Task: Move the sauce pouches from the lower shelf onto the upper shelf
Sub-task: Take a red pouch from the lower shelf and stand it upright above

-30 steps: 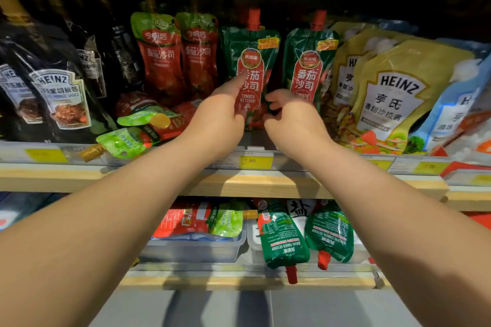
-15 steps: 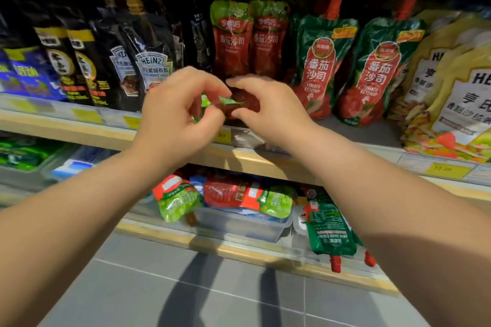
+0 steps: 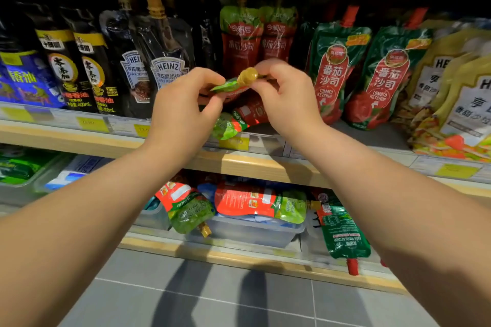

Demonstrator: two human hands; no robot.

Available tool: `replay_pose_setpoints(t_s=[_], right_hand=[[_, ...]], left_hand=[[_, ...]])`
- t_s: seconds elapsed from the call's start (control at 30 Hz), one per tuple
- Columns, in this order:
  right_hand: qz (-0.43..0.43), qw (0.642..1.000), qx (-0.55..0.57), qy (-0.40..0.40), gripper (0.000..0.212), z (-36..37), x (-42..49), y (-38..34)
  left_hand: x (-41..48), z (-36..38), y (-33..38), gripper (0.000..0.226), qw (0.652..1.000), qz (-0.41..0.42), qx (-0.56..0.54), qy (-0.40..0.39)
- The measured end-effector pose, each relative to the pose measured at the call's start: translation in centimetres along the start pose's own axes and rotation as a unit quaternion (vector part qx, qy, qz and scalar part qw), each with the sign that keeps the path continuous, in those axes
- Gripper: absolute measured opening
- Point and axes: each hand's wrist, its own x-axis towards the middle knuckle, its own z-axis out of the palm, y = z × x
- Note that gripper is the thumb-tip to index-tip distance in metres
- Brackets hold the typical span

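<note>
A red-and-green sauce pouch (image 3: 230, 87) w/ a gold cap is pinched between both hands above the upper shelf's wooden edge (image 3: 255, 164); left hand (image 3: 183, 111) is closed on its green end, right hand (image 3: 288, 97) on the cap side. A 2nd pouch (image 3: 239, 121) lies on that shelf just below the hands. Under the forearms, more pouches (image 3: 255, 203) lie in clear bins on the lower shelf (image 3: 239, 253), w/ grey floor tiles (image 3: 212, 300) beneath.

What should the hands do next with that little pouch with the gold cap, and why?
Probably stand it upright beside the two red-and-green pouches behind it. Both hands, left hand and right hand, hold the gold-capped pouch tilted over the upper shelf, not yet set down.
</note>
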Motion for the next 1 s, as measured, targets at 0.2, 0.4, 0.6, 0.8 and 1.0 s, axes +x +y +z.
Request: replay_pose_setpoints(t_s=[0.2,0.4,0.6,0.8,1.0], right_hand=[[0.032,0.997,0.051,0.046,0.011,0.0,2.1,-0.9],[0.061,0.994,0.040,0.076,0.020,1.0,4.8,-0.6],[0.145,0.988,0.018,0.050,0.048,2.8,5.7,0.8],[0.173,0.980,-0.006,-0.092,0.051,3.2,4.8,2.2],[0.151,0.976,-0.031,-0.155,0.072,2.8,4.3,2.7]], left_hand=[[1.3,1.3,0.8,0.040,0.992,-0.044,-0.122,0.010],[1.5,2.3,0.4,0.078,0.986,-0.082,-0.141,-0.027],[2.8,2.5,0.4,0.095,0.990,-0.109,-0.023,-0.082],[4.1,2.8,0.6,0.091,0.978,-0.140,0.066,-0.139],[5.6,3.8,1.2,0.074,0.960,-0.212,0.067,-0.171]])
